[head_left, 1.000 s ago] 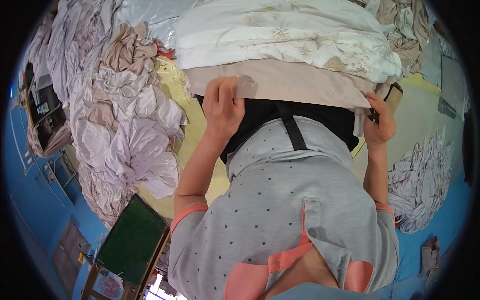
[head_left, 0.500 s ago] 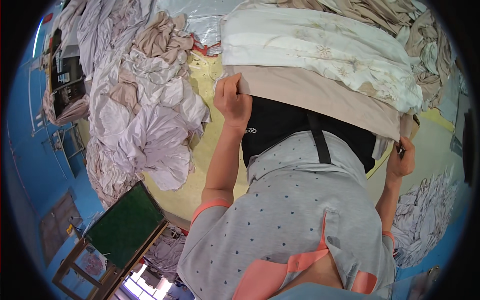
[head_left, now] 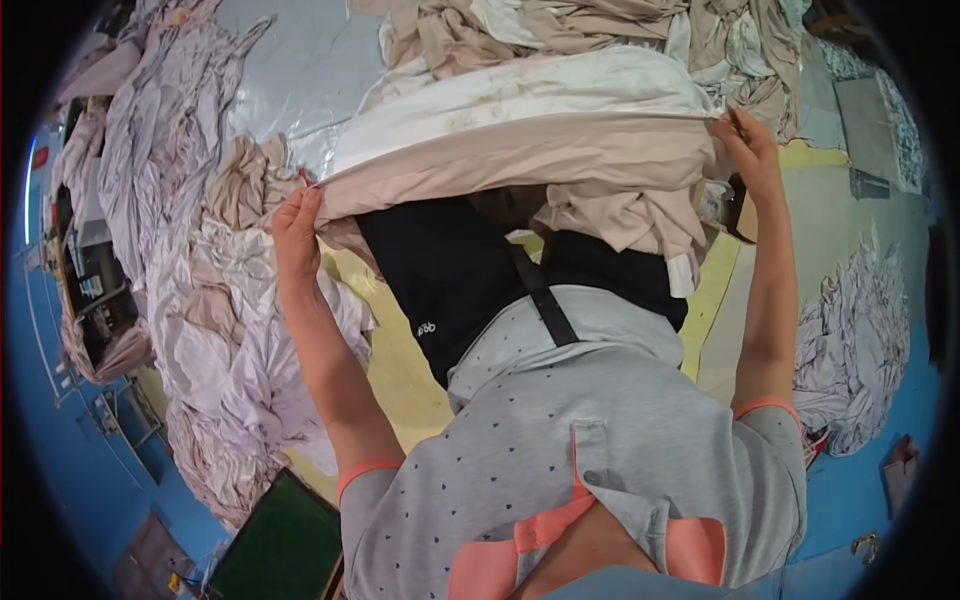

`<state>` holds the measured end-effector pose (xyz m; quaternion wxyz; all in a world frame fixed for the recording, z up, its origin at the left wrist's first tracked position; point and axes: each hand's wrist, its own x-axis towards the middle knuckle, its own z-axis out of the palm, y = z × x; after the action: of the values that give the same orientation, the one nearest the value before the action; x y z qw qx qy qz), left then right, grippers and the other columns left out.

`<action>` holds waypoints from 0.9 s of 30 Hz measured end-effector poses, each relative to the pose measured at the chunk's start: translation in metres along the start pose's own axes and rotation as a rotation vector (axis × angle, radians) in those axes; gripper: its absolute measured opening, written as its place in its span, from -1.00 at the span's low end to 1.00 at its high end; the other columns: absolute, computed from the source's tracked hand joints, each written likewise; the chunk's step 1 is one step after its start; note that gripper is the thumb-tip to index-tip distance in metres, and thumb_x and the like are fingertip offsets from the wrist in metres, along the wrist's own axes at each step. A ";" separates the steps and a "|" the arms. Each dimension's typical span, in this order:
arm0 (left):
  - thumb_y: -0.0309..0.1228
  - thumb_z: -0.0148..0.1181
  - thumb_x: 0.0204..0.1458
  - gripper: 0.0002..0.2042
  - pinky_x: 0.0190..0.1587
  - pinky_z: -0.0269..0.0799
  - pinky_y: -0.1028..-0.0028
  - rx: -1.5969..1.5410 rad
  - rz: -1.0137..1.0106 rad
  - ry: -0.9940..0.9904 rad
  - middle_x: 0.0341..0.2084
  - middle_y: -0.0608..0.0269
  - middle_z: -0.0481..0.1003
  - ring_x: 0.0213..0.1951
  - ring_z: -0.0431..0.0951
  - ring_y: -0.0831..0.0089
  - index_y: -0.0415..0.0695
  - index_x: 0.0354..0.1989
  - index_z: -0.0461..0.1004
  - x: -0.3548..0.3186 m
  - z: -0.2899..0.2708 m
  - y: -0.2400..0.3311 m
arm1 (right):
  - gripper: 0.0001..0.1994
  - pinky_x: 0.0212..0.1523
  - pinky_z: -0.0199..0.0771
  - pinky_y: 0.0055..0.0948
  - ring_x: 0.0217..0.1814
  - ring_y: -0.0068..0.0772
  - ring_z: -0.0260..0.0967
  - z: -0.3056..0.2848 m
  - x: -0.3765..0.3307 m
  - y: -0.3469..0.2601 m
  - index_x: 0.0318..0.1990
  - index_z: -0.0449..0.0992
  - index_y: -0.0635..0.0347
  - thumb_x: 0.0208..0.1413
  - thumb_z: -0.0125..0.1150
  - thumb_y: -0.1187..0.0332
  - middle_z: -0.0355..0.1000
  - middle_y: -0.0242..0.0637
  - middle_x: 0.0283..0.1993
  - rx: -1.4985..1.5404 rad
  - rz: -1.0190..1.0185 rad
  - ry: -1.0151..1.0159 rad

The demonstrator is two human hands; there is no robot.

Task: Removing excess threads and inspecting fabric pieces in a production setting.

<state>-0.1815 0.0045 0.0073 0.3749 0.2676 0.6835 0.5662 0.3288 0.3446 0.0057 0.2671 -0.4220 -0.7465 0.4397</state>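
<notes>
Beige fabric, a long folded sheet (head_left: 520,160), is stretched taut between the two hands, which grip it at opposite ends. Left hand (head_left: 297,228) is closed on the sheet's left corner, fingers curled over the edge, arm raised from the lower part of the view. Right hand (head_left: 748,150) is closed on the right end of the same sheet, pinching the edge with the arm extended upward. The sheet spans the full gap between the hands and hangs slightly above a bunched beige cloth (head_left: 620,215) that lies just below it, nearer the right hand. Beyond the hands, touching the held sheet's far edge, rests a white cloth (head_left: 540,95) with faint marks, and further beyond that a heap of crumpled beige and white cloths (head_left: 560,30). Under the hands, a yellow desk (head_left: 395,350) shows in bare patches. To the outside of the left hand lies a large pile of pale lilac cloths (head_left: 190,300), spreading down past the forearm. Outside the right arm, well apart, a second pale heap (head_left: 850,340) lies on the blue floor (head_left: 850,520). A black bag (head_left: 450,280) with a strap hangs against the person's grey dotted shirt (head_left: 600,440), below and between the hands.
</notes>
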 end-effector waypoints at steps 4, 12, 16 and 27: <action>-0.39 0.14 0.15 -0.83 -0.27 0.32 0.65 -0.039 -0.192 0.013 -0.39 0.39 0.54 -0.38 0.43 0.69 -0.26 -0.26 0.54 0.014 0.000 -0.011 | -0.91 -0.41 0.09 -0.71 -0.43 -0.82 0.12 0.010 0.012 0.008 -0.40 0.49 0.21 0.09 0.24 0.41 0.31 -0.65 -0.49 0.138 0.123 -0.089; -0.34 0.16 0.14 -0.81 -0.31 0.28 0.66 0.029 -0.189 0.035 -0.46 0.46 0.51 -0.43 0.39 0.74 -0.22 -0.38 0.53 0.026 -0.006 -0.023 | -0.88 -0.36 0.20 -0.71 -0.42 -0.78 0.22 0.018 0.017 0.026 -0.39 0.53 0.26 0.07 0.28 0.39 0.40 -0.57 -0.47 0.207 0.284 -0.035; -0.41 0.18 0.07 -0.88 -0.28 0.32 0.48 0.837 -0.082 0.102 -0.41 0.25 0.52 -0.38 0.45 0.44 -0.22 -0.36 0.50 0.024 0.013 0.000 | -0.88 -0.38 0.20 -0.71 -0.43 -0.79 0.21 0.028 0.015 0.028 -0.39 0.53 0.24 0.07 0.29 0.39 0.38 -0.59 -0.48 0.210 0.215 0.019; -0.49 0.29 -0.13 -0.86 -0.25 0.42 0.28 0.477 0.456 -0.287 -0.43 0.11 0.46 -0.34 0.48 0.15 -0.22 -0.37 0.54 0.013 0.288 0.019 | -0.88 -0.47 0.10 -0.74 -0.47 -0.84 0.12 0.052 0.004 0.020 -0.43 0.51 0.22 0.06 0.30 0.40 0.33 -0.66 -0.50 0.255 0.240 0.191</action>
<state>0.0449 0.1847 0.0010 0.2581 0.5699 0.6597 0.4165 0.2950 0.3307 -0.0363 0.3338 -0.5104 -0.6004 0.5172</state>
